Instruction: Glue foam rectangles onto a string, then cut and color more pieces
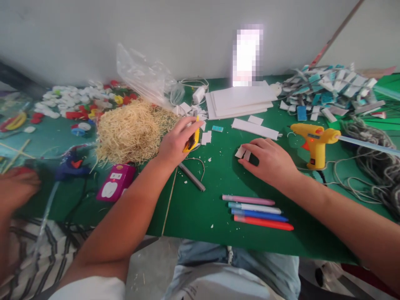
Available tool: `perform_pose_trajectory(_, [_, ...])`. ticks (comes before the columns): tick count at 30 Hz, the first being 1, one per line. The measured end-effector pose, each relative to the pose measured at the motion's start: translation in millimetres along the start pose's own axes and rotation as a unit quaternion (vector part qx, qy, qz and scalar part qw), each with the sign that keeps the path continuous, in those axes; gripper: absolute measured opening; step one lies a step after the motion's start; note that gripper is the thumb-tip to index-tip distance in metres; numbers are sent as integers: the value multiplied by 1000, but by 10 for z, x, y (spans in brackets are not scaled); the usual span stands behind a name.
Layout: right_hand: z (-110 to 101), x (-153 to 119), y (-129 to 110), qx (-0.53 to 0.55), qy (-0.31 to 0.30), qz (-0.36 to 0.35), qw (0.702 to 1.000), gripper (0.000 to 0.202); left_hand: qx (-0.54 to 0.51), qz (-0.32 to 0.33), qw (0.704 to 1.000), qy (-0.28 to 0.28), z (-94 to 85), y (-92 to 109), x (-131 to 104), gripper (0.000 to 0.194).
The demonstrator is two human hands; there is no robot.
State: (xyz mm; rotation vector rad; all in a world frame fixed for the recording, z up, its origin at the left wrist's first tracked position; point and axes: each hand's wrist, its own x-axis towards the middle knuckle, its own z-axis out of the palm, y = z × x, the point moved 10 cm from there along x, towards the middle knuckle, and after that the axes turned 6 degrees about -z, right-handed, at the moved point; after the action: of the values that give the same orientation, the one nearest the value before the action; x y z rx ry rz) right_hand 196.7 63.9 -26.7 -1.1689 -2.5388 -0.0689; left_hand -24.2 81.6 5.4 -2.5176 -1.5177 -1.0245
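Note:
My left hand (175, 141) is closed around a yellow and black utility knife (193, 141), in front of the pile of straw. Its fingers hide part of the knife. Over to the right, my right hand (268, 160) is curled above the green table, thumb and fingertips at small white board pieces (242, 152). Those fingers pinch or press the pieces; which, I cannot tell. Between the hands lie white scraps (206, 137) and a small blue piece (217, 129). Behind my right hand rests a white board strip (254, 128).
A yellow glue gun (314, 139) with cord stands right, near grey yarn (371, 162). Several markers (264, 225) lie in front. White sheets (240, 102) and a heap of pieces (331, 91) are behind. Straw (131, 129), a purple power socket (115, 182) and another person's hand (18, 187) are left.

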Motion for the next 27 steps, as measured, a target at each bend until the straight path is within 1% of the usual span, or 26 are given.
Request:
perform_pose_trajectory(2, [-33,-60,27,17,20,7,1000,35,-28,-32,997,69,-109,-34,2,33])
perform_pose_trajectory(4, [-43,-92,47,35,31,11,999,34,-97,-88,982,139,-196,-123,-25,29])
perform_pose_trajectory(5, [-44,-100,54,43,34,11,998,34,-155,-131,966,161,-200,-213,-49,29])
perform_pose_trajectory(7, [-46,-109,61,54,34,7,998,34,-283,-221,917,176,-122,-424,-113,30])
perform_pose_trajectory(8, [-48,-111,66,59,33,6,998,34,-334,-258,890,171,-65,-516,-143,31])
perform_pose_trajectory(9, [-50,-112,71,64,31,5,997,34,-367,-279,873,161,-27,-581,-161,33])
perform_pose_trajectory(10, [-52,-113,75,69,30,4,997,34,-379,-285,868,148,-20,-620,-164,34])
perform_pose_trajectory(11, [-54,-114,78,74,28,2,997,33,-378,-281,873,128,-27,-643,-156,38])
perform_pose_trajectory(14, [-57,-118,90,85,29,2,996,31,-328,-254,907,68,-104,-672,-126,64])
perform_pose_trajectory(16, [-58,-120,97,89,30,3,996,30,-312,-254,914,51,-155,-712,-126,72])
perform_pose_trajectory(18, [-60,-119,97,92,31,3,995,30,-335,-273,901,46,-169,-768,-134,68])
perform_pose_trajectory(22, [-63,-115,92,96,25,6,995,29,-396,-327,857,33,-101,-852,-137,51])
perform_pose_trajectory(24, [-64,-115,89,95,23,5,995,30,-412,-335,847,31,-88,-852,-116,44])
perform_pose_trajectory(27, [-68,-118,81,93,25,-2,995,30,-433,-348,829,61,-137,-851,-98,38])
